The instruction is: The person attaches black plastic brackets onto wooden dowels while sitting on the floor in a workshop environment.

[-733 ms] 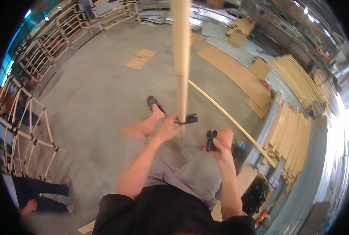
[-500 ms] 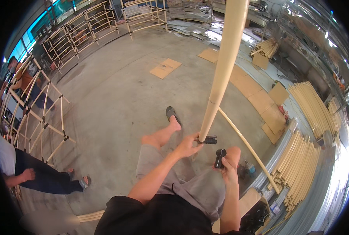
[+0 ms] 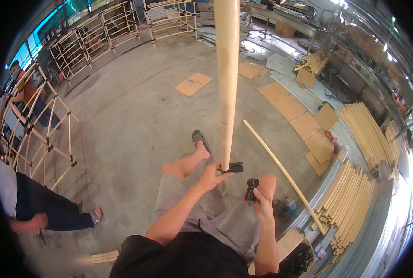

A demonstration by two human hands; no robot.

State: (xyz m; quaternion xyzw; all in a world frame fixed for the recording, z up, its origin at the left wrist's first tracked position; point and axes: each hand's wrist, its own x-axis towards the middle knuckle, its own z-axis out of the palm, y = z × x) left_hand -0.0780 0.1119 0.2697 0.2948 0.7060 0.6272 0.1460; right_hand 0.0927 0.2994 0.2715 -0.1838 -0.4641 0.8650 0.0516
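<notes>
A long cream pipe (image 3: 227, 83) stands upright in front of me, its upper part running out of the top of the picture. Close to knee height, my left hand (image 3: 209, 178) is closed round the pipe and a black pipe joint (image 3: 235, 167) fitted at that spot. The joint's split arms point right. In my right hand (image 3: 263, 204), above my right knee, is a second black pipe joint (image 3: 251, 186) with a round end upward. It is apart from the pipe.
A loose cream pipe (image 3: 285, 171) slants across the floor at right, near a cordless drill (image 3: 279, 208). Stacked cream pipes (image 3: 345, 199) and a box of black parts (image 3: 299, 255) lie beyond. Cardboard sheets (image 3: 290, 111) cover some floor. Pipe frames (image 3: 49, 143) and two people are at left.
The upright pipe has swung left, from a slant to nearly vertical, and my left hand has shifted slightly left with it. My right hand still holds its joint, slightly further left.
</notes>
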